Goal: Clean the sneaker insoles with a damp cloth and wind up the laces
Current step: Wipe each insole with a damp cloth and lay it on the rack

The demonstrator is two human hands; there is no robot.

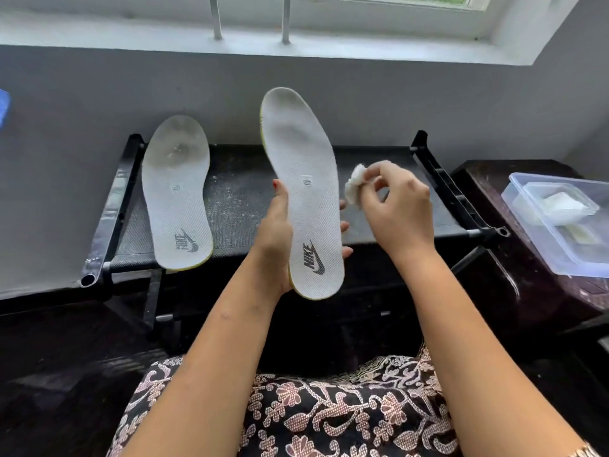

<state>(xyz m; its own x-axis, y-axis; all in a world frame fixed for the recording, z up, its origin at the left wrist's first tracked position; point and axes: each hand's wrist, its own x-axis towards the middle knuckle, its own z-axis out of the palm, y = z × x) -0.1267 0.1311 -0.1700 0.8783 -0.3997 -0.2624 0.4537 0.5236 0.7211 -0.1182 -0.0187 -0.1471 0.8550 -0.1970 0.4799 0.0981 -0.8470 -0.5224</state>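
Held insole [306, 192]: raised nearly upright above the rack [237, 192], toe end up, printed face toward the camera. Gripped along its lower half by the left hand [276, 239], thumb on the left edge, fingertips curled round the right edge. Small white cloth [355, 189]: wadded, just beside the insole's right edge, seemingly not touching; pinched in the curled fingertips of the right hand [402, 209]. Second insole [178, 192]: flat on the rack to the left, well apart, heel end at or just over the front rail; grey soiling at the toe.

Likely hazards, as judged: bending or slipping of the held insole under wiping pressure, for want of support at the toe half; loss of the cloth from so slight a pinch; knocking of the second insole off the rail by a passing forearm.

Counts: insoles, two; cloths in hand, one; hands, two; clear container [514, 192] on the dark side table [494, 275], one, with white folded pieces inside, number unclear; window bars [285, 18], two; laces and sneakers, none in view.
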